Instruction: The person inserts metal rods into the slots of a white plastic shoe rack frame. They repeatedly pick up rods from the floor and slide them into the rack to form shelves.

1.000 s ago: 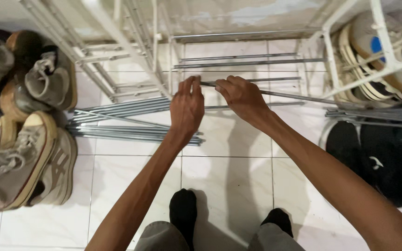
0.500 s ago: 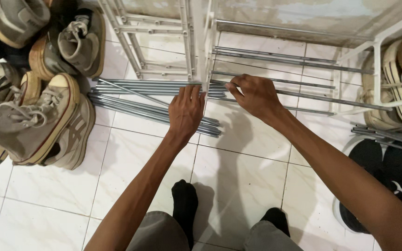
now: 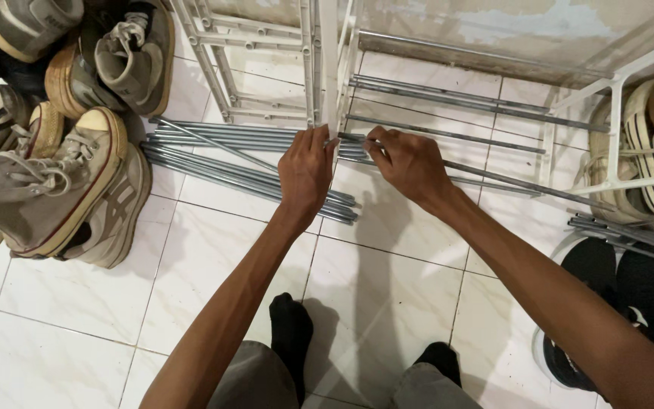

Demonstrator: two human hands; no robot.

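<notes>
R hand (image 3: 410, 163) pinches metal rod (image 3: 493, 176); L hand (image 3: 306, 173) steadies white frame (image 3: 325, 68), grip unclear. Keep rod level w/ hole.

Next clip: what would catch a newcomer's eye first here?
Two bare hands meet at centre frame: the left hand and right hand grip a thin grey metal rod beside the white plastic rack frame. A bundle of grey metal rods lies on the white tiled floor, with worn beige canvas sneakers heaped at left.
</notes>
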